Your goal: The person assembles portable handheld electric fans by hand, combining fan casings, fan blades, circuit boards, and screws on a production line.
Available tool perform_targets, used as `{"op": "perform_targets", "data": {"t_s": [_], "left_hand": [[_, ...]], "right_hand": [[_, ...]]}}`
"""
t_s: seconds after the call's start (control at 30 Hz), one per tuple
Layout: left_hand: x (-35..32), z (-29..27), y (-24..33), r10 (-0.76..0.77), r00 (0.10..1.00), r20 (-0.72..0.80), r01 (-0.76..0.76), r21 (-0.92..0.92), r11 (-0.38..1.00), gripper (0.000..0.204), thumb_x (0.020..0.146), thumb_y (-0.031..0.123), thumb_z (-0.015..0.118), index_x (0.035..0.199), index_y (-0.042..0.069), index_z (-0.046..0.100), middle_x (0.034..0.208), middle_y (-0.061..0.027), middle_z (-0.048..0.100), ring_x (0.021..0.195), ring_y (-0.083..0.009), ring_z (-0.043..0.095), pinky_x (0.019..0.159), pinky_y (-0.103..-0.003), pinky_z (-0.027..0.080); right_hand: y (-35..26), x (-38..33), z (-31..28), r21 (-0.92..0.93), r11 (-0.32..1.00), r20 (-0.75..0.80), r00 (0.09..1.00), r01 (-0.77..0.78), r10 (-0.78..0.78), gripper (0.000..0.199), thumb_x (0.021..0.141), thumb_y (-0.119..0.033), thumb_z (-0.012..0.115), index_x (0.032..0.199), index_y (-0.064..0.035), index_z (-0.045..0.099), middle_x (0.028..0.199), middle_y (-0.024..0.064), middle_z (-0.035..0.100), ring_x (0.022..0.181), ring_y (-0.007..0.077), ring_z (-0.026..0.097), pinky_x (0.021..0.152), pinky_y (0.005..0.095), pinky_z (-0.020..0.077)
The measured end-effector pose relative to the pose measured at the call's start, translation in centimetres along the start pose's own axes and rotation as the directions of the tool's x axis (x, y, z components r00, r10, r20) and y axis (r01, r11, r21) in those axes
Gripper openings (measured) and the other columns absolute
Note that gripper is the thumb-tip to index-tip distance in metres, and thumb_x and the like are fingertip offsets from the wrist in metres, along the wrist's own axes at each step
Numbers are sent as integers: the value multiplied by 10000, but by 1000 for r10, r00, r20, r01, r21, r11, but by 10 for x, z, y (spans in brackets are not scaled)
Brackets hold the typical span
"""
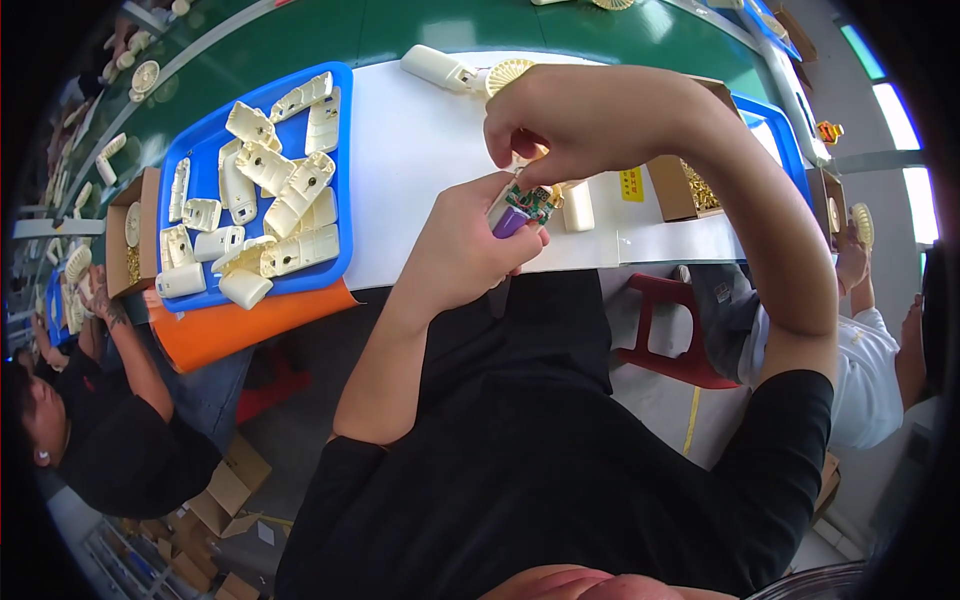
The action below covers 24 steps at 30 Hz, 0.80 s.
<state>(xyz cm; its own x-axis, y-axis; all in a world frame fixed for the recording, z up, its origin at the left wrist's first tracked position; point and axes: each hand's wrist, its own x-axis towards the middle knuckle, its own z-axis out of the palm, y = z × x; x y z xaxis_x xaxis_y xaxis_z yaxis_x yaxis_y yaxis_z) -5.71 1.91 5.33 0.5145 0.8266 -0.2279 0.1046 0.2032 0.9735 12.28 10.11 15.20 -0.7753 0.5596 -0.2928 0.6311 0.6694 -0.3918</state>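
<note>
My left hand (450, 245) is closed around an opened handheld fan handle, above the table's near edge. A green circuit board (541, 202) and a purple battery cell (510, 222) show inside it. Over its upper end bends my right hand (575, 115), thumb and fingers drawn together; whatever they pinch is hidden behind them. Just right of the board, a cream handle piece (578, 208) lies on the white work surface. Beyond my right hand lies a cream handheld fan (437, 67) with a round ribbed head.
At left, a blue tray (347, 190) holds several cream shell halves (300, 190). An orange sheet (235, 325) hangs below it. To the right stands a cardboard box (672, 190) of small brass-coloured parts, near another blue tray (790, 150). Co-workers sit on both sides; a red stool (680, 330) is at right.
</note>
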Motion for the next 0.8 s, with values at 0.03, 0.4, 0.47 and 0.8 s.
{"op": "perform_targets", "data": {"t_s": [0.03, 0.4, 0.47, 0.8], "left_hand": [[-1, -1, -2, 1, 1000, 4, -1, 6, 1000, 326, 828, 93, 648, 1127, -37, 636, 832, -62, 700, 603, -79, 614, 549, -236, 511], [2, 1, -28, 160, 972, -175, -201, -249, 947, 213, 865, 22, 616, 1071, -25, 600, 809, -68, 649, 609, -98, 609, 545, -268, 523], [6, -3, -40, 157, 970, -186, -206, -281, 938, 220, 865, 14, 606, 1081, -28, 590, 815, -76, 645, 605, -99, 605, 538, -271, 521], [18, -2, -69, 169, 926, -337, -296, -373, 879, 265, 859, -36, 541, 1124, -34, 547, 852, -105, 628, 580, -133, 600, 501, -303, 516]], "right_hand": [[2, 1, -1, 6, 998, -68, 996, 55, -55, 218, 939, -179, 726, 1036, 13, 695, 837, 78, 662, 824, 184, 666, 778, 321, 546], [9, -72, 132, 858, 514, -450, 497, 9, 742, 202, 1027, -188, 621, 996, 0, 689, 696, -34, 561, 448, 3, 442, 378, 188, 309], [10, -62, 165, 867, 499, -439, 474, -2, 764, 193, 1010, -178, 639, 983, 6, 690, 698, -20, 577, 513, 42, 497, 453, 215, 370], [8, -37, 183, 422, 693, -679, 303, -585, 669, 319, 899, -244, 744, 1076, 16, 691, 963, 108, 681, 860, 239, 660, 787, 361, 523]]}}
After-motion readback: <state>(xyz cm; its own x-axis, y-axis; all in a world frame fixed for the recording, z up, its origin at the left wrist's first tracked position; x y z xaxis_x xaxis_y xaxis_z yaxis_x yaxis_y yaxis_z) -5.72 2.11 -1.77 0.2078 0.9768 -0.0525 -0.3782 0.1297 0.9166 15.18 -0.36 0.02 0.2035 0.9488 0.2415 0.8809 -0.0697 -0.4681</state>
